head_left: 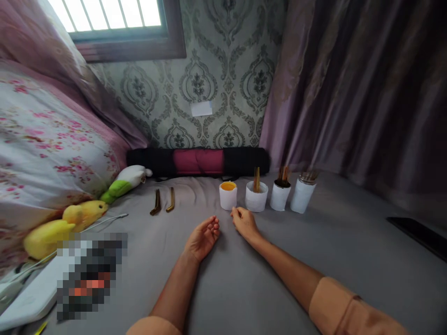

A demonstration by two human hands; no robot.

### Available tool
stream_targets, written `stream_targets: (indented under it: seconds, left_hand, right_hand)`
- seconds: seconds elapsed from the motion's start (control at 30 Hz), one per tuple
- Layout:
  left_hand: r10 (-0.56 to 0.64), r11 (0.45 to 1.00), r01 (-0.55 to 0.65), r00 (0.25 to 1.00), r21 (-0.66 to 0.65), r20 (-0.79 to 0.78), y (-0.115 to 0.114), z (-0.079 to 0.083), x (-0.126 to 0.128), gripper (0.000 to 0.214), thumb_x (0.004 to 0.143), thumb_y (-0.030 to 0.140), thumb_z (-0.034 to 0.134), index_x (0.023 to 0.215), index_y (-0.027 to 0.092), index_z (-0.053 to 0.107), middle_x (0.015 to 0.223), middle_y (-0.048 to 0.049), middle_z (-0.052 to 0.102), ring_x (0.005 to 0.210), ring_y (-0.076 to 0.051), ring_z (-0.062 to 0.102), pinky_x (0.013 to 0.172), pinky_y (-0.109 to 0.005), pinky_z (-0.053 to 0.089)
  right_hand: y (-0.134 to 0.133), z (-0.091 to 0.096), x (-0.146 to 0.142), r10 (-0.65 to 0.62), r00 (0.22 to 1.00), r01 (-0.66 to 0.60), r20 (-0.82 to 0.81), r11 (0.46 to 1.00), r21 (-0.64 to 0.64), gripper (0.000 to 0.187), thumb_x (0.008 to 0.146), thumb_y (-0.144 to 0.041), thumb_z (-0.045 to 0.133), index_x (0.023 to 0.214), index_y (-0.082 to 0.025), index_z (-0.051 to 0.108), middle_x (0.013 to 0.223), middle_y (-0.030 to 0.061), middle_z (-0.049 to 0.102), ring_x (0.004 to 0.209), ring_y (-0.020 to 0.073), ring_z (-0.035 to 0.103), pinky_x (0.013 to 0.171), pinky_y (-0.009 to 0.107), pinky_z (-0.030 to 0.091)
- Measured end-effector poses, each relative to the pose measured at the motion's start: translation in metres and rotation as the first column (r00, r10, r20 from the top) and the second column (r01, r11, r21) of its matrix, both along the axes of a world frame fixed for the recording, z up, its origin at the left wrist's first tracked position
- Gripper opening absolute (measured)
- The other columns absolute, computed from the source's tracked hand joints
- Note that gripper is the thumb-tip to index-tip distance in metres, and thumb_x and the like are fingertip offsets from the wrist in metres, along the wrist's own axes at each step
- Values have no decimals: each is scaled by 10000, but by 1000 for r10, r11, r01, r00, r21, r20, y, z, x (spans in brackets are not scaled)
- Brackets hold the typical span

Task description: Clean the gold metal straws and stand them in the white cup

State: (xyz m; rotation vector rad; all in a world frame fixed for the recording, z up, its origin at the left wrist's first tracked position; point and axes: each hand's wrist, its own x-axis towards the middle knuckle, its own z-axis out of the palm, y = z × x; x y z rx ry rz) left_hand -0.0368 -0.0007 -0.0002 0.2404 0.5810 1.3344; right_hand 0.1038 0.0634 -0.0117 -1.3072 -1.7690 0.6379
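Note:
My left hand (204,237) rests on the grey sheet, palm turned inward, fingers loosely bent and nothing in them. Just right of it, my right hand (246,224) has its fingers curled together near the foot of a white-wrapped cup (228,197) with an orange-yellow inside; whether it pinches something small I cannot make out. To the right stand a wider white cup (256,200) with gold sticks (257,180), a white cup with a dark inside (280,196) holding brownish sticks, and a taller white cup (302,195) with thin rods.
Two bent gold-coloured pieces, one (156,203) darker than the other (171,200), lie left of the cups. A black and maroon roll (199,161) lies along the wall. Plush toys (85,214), a cable and a white device (33,293) are at left, a black flat object (419,235) at right.

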Motion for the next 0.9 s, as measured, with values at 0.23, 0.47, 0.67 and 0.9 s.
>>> stream_targets:
  seconds: [0.23, 0.47, 0.67, 0.9]
  left_hand:
    - [95, 996, -95, 995, 3, -25, 7, 1, -10, 68, 742, 51, 500, 785, 99, 520, 696, -33, 547, 551, -54, 503, 476, -152, 426]
    - [225, 968, -244, 950, -65, -218, 21, 4, -21, 62, 726, 50, 514, 711, 108, 497, 628, -20, 520, 484, -45, 478, 430, -145, 399]
    - [297, 931, -355, 870, -81, -393, 35, 7, -32, 64, 702, 60, 525, 686, 111, 490, 591, -14, 520, 434, -50, 467, 404, -160, 375]
    - [326, 891, -453, 655, -10, -682, 45, 5, -52, 91, 663, 72, 544, 694, 124, 476, 592, -22, 539, 426, -62, 478, 406, -173, 347]
  right_hand:
    - [-1, -4, 1, -1, 1000, 1, -1, 1000, 26, 389, 824, -394, 314, 651, -167, 580, 536, 15, 577, 461, 103, 492, 444, 191, 313]
    - [2, -10, 3, 24, 1000, -23, -19, 999, 28, 392, 826, -417, 305, 657, -178, 565, 523, 7, 567, 440, 104, 486, 434, 196, 318]
    - [5, -12, 3, 28, 999, -28, -20, 1000, 4, 413, 822, -441, 300, 678, -174, 580, 523, 14, 567, 434, 108, 490, 427, 201, 322]
    - [4, -11, 2, 39, 999, -39, -24, 999, 6, 403, 821, -431, 304, 670, -177, 578, 511, 12, 561, 424, 108, 484, 427, 205, 314]
